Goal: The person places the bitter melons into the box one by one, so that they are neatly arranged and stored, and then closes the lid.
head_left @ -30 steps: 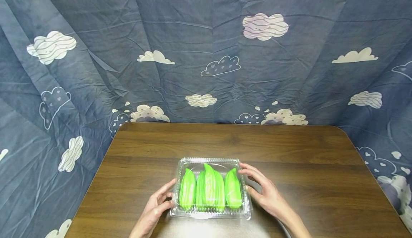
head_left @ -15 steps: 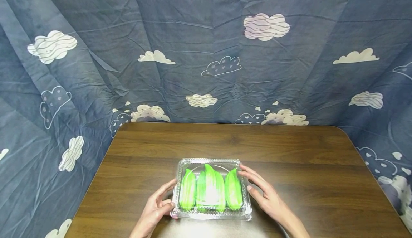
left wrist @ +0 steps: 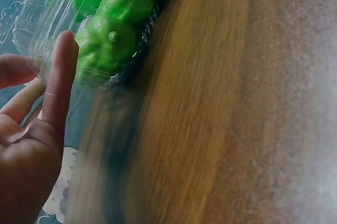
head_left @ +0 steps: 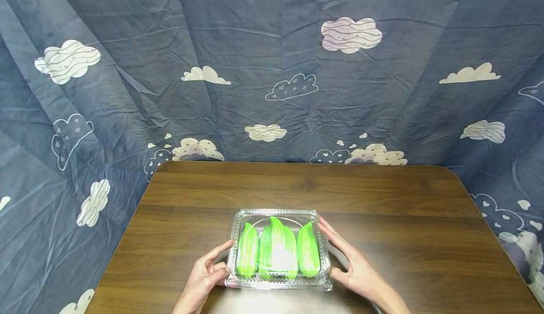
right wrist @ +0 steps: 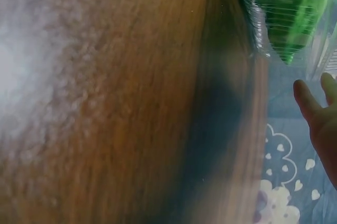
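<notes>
A clear plastic clamshell container (head_left: 278, 284), lid down, is at the front middle of the table. Several bright green, ridged, okra-like pods (head_left: 276, 248) with pointed tips lie inside it; in the left wrist view, small nubs show on their near ends. My left hand (head_left: 204, 274) pinches the container's left side close to its near corner, thumb at the rim. Along the right side, my right hand (head_left: 354, 269) has its fingers extended toward the far corner and its thumb by the near corner. The right wrist view shows two fingertips (right wrist: 303, 91) just below the container.
The container rests over a brown wood-grain table (head_left: 382, 200) with rounded far corners. Behind and to both sides hangs a dark blue cloth (head_left: 255, 45) printed with white clouds. Bright glare lies on the table's near part.
My right hand's thumb has moved nearer to me along the container's right side, and its fingers have straightened. The left hand's thumb has settled at the near left corner. The container has barely shifted.
</notes>
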`<move>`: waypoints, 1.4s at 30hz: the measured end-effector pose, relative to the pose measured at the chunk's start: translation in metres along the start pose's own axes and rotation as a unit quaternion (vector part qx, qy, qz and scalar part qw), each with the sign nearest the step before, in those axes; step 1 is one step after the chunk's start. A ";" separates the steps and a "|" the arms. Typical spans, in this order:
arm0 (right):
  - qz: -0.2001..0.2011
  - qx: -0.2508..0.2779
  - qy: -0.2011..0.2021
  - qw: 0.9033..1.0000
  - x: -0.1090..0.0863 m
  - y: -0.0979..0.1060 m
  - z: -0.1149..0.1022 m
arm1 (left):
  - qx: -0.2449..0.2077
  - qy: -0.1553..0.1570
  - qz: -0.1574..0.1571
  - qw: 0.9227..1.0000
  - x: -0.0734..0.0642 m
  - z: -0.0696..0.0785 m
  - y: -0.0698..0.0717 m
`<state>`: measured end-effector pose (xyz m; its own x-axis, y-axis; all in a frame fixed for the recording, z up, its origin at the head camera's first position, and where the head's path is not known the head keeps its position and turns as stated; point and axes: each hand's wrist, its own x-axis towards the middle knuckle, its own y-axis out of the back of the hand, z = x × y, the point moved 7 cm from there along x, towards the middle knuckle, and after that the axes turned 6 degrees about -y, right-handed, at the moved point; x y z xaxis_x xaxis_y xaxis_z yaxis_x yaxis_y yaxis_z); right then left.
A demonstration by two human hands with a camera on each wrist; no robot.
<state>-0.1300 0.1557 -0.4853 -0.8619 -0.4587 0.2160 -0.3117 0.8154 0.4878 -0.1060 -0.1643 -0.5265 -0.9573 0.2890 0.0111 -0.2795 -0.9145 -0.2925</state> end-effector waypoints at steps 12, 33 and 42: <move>0.001 -0.002 -0.062 0.998 -0.016 0.001 0.003 | -0.020 -0.001 -0.006 1.000 -0.001 0.001 -0.003; -0.024 0.188 -0.122 0.974 -0.022 -0.015 0.007 | -0.002 0.020 -0.026 0.999 -0.005 -0.003 -0.003; -0.073 0.267 -0.130 0.952 -0.027 -0.021 0.008 | 0.021 0.045 -0.049 0.998 -0.008 -0.001 -0.002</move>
<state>-0.1033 0.1535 -0.5085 -0.8425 -0.5340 -0.0714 -0.5341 0.8452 -0.0190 -0.0981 -0.1649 -0.5268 -0.9151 0.4003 -0.0489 -0.3762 -0.8911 -0.2539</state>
